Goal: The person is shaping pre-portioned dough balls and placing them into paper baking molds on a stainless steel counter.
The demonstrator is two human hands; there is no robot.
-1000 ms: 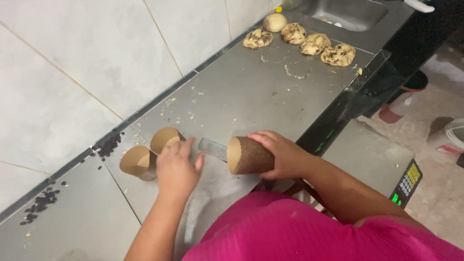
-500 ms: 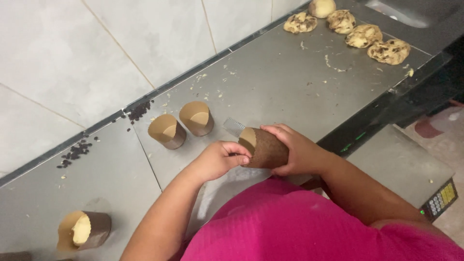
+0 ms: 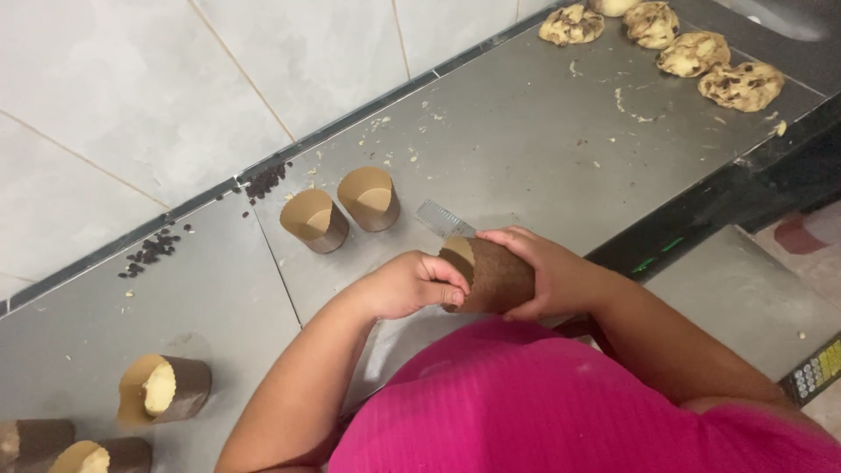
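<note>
The right hand (image 3: 547,271) still grips the brown paper cup (image 3: 495,276) on its side; the left hand (image 3: 412,285) has now closed its fingers at the cup's mouth; two empty cups (image 3: 342,210) stand unmoved behind.

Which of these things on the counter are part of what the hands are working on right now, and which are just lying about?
In hand:
right hand
left hand
brown paper mould
two empty moulds
dough lumps
filled moulds

Lying about:
scraper
spilled chocolate chips
scale

Matt brown paper mould (image 3: 495,276), brushed-metal table (image 3: 526,149)
</note>
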